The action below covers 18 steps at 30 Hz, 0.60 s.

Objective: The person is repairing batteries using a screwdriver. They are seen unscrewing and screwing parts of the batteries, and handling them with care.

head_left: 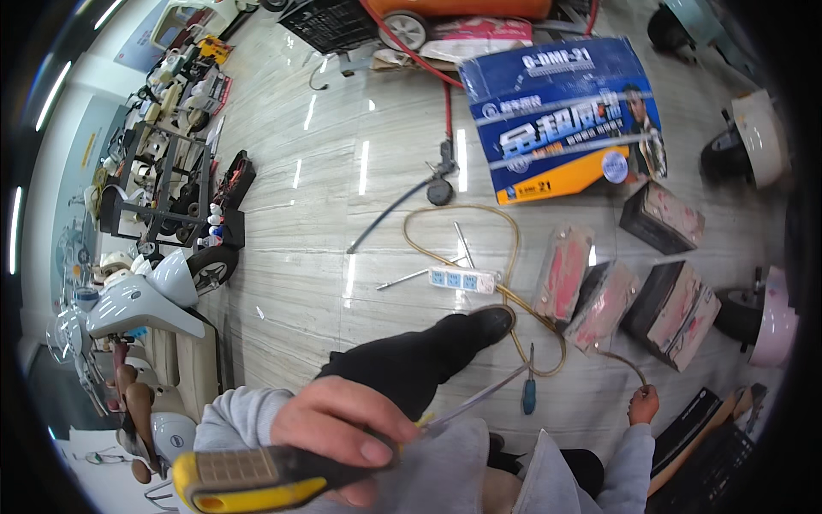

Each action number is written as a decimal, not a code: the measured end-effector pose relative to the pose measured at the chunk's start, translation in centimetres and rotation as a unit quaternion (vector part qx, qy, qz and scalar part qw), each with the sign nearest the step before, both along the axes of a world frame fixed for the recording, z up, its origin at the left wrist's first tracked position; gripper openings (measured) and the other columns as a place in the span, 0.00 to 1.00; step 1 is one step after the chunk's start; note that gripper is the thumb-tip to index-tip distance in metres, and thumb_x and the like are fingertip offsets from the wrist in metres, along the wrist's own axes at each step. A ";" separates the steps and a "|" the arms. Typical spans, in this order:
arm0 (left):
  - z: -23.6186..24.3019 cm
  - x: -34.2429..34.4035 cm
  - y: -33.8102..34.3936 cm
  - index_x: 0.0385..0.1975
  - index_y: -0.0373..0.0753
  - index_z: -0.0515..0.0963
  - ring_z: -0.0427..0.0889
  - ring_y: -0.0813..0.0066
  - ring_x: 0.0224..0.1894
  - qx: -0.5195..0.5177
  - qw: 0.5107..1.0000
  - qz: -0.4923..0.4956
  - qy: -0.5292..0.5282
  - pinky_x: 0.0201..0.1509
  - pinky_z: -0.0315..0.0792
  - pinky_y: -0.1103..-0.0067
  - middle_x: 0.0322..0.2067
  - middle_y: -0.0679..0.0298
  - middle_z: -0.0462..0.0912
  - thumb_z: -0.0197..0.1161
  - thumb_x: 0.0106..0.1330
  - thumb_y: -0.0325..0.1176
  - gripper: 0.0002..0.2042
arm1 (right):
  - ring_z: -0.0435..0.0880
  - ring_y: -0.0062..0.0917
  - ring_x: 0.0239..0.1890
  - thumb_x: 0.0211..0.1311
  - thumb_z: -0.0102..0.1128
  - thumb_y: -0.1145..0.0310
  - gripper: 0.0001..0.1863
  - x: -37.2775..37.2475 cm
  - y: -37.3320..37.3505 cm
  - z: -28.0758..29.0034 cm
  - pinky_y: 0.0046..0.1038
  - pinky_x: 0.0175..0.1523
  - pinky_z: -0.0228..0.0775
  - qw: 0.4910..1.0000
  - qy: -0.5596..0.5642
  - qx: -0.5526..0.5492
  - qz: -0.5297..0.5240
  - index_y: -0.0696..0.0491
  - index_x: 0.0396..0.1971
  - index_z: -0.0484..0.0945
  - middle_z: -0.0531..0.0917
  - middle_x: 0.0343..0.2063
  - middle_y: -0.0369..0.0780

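Observation:
My left hand (351, 428) is closed round a yellow-and-black handled tool (257, 481) with a long, narrow metal blade or shaft, raised close in front of me. Its tip points right, towards a teal-handled screwdriver (529, 396) on the floor. Lower right, my right hand (644, 406) grips the end of a brown cable (632, 363). That cable runs up to the near edge of one of several dusty, block-shaped batteries (602, 308) with worn pinkish tops. Part of the right fingers and the cable's end are hidden.
A white power strip (462, 280) with a looped yellowish cord and metal rods (402, 279) lies ahead. Beyond are a tyre inflator gauge (439, 191), a large blue box (561, 120) and an orange tank (479, 8). Scooters (141, 300) stand left; my shoe (492, 324) touches the cord.

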<state>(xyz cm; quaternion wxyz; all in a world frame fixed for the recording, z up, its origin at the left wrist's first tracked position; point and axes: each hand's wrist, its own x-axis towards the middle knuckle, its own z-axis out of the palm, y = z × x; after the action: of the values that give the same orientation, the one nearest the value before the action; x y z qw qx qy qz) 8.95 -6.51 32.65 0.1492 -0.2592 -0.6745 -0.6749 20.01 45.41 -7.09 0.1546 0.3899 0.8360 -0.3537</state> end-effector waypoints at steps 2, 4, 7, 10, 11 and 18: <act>-0.3 -0.4 -0.4 0.44 0.33 0.68 0.79 0.70 0.28 0.069 0.993 0.017 0.094 0.33 0.77 0.82 0.41 0.45 0.74 0.68 0.64 0.34 0.18 | 0.80 0.32 0.26 0.55 0.58 0.75 0.05 -3.9 -2.9 3.5 0.33 0.36 0.72 0.984 0.132 0.063 0.105 0.59 0.32 0.75 0.78 0.21 0.47; 1.1 0.5 -1.4 0.45 0.31 0.75 0.81 0.67 0.31 0.065 0.997 0.029 0.009 0.38 0.79 0.76 0.42 0.44 0.79 0.68 0.65 0.34 0.16 | 0.78 0.27 0.24 0.55 0.59 0.75 0.05 -7.8 -4.9 6.9 0.31 0.34 0.71 0.960 0.215 0.086 0.155 0.59 0.30 0.76 0.76 0.20 0.44; 2.1 1.0 -3.9 0.45 0.32 0.77 0.80 0.65 0.34 0.033 0.997 -0.023 -0.064 0.41 0.78 0.72 0.44 0.43 0.78 0.71 0.62 0.35 0.17 | 0.75 0.23 0.23 0.54 0.58 0.75 0.04 -14.2 -5.6 10.5 0.29 0.32 0.69 0.948 0.267 0.088 0.148 0.59 0.29 0.75 0.74 0.19 0.40; 1.6 1.3 -5.0 0.42 0.31 0.78 0.83 0.56 0.44 0.064 0.993 -0.049 -0.090 0.50 0.77 0.71 0.46 0.41 0.80 0.71 0.61 0.30 0.14 | 0.73 0.16 0.23 0.56 0.55 0.77 0.04 -19.9 -4.4 11.7 0.23 0.29 0.65 0.956 0.273 -0.015 0.102 0.57 0.32 0.75 0.75 0.19 0.35; 1.4 1.1 -5.6 0.41 0.31 0.78 0.83 0.55 0.44 0.045 0.992 -0.087 -0.075 0.50 0.77 0.72 0.46 0.41 0.80 0.71 0.61 0.29 0.13 | 0.73 0.15 0.23 0.58 0.55 0.77 0.04 -21.3 -3.9 11.5 0.22 0.29 0.65 0.954 0.280 0.017 0.104 0.57 0.33 0.75 0.75 0.20 0.34; 1.1 0.0 -6.8 0.44 0.32 0.77 0.79 0.70 0.31 0.031 0.993 -0.113 -0.007 0.35 0.77 0.76 0.44 0.45 0.79 0.71 0.62 0.37 0.17 | 0.74 0.14 0.26 0.67 0.54 0.74 0.03 -28.2 2.5 6.0 0.20 0.30 0.67 0.951 0.296 -0.070 0.055 0.56 0.38 0.74 0.77 0.27 0.34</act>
<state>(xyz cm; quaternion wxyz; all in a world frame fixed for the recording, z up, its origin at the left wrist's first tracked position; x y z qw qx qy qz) 8.94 -13.34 33.72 0.0754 -0.3239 -0.6209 -0.7099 -8.20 47.91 -1.11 -0.0532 0.2096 0.8375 -0.5019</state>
